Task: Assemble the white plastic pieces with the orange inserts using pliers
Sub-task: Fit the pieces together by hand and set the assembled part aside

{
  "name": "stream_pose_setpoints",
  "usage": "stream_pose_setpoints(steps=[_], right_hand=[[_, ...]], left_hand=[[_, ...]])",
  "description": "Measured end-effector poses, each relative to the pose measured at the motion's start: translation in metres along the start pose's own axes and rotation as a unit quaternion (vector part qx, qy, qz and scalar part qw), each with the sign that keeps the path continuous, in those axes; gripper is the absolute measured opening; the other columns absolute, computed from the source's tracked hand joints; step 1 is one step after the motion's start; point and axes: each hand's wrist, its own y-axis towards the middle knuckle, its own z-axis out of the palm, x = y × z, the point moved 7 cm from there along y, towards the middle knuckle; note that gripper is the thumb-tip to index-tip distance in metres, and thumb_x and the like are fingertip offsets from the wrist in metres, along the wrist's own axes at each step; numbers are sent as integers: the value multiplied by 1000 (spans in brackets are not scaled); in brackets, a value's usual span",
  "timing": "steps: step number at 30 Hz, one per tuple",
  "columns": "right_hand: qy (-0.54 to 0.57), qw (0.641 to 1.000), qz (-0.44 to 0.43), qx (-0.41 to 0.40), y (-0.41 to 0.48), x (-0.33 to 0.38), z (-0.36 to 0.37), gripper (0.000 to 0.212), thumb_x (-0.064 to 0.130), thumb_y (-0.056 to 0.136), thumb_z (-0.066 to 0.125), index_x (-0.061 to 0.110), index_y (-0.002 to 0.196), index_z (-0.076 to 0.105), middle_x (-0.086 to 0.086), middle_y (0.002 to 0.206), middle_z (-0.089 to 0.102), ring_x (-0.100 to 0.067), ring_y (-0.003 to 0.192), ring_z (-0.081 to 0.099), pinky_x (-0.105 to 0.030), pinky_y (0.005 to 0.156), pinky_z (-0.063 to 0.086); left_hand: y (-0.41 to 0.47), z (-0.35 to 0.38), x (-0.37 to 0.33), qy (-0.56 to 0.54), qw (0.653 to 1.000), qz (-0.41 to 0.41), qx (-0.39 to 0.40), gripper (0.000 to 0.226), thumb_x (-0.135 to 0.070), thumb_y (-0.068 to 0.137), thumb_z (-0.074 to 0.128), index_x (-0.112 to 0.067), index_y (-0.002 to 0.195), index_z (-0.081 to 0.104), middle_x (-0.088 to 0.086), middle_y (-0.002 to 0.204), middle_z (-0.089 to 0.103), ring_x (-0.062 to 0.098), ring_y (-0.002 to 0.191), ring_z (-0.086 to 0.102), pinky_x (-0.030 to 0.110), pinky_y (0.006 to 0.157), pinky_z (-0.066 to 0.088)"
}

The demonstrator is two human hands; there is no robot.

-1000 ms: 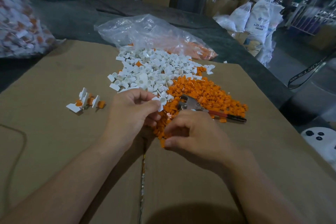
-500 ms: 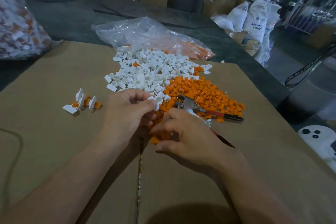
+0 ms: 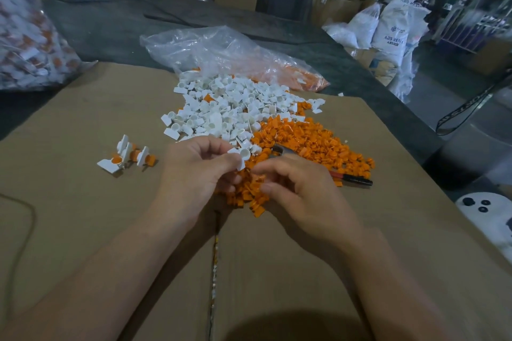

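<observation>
My left hand pinches a white plastic piece with a round cup, held just above the near edge of the piles. My right hand hovers beside it with its fingers curled over the orange inserts and pinches one orange insert between thumb and forefinger. The pliers lie on the orange pile behind my right hand, their metal head partly hidden by my fingers. A heap of loose white pieces lies beyond. Several assembled white-and-orange pieces sit to the left.
Everything lies on a brown cardboard sheet with a seam down the middle. A clear plastic bag lies behind the piles, and a full bag of parts stands at far left. The table's edge drops off on the right.
My right hand has drawn its fingers together in the orange pile and moved closer to my left hand. The left hand still holds the white piece in about the same place.
</observation>
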Motion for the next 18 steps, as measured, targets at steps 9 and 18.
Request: stream_pose_setpoints(steps=[9, 18], right_hand=[[103, 979, 48, -168, -4, -5, -18, 16, 8, 83, 64, 24, 84, 65, 12, 80, 61, -6, 71, 58, -22, 64, 50], [57, 975, 29, -212, -4, 3, -13, 15, 6, 78, 65, 20, 74, 61, 13, 66, 57, -8, 66, 56, -12, 52, 44]], left_hand=[[0, 4, 6, -1, 1000, -5, 15, 12, 5, 76, 67, -4, 70, 61, 5, 50, 62, 13, 42, 58, 19, 40, 45], [-7, 11, 3, 35, 999, 22, 28, 13, 5, 74, 68, -5, 69, 62, 5, 47, 61, 10, 42, 58, 18, 40, 46]])
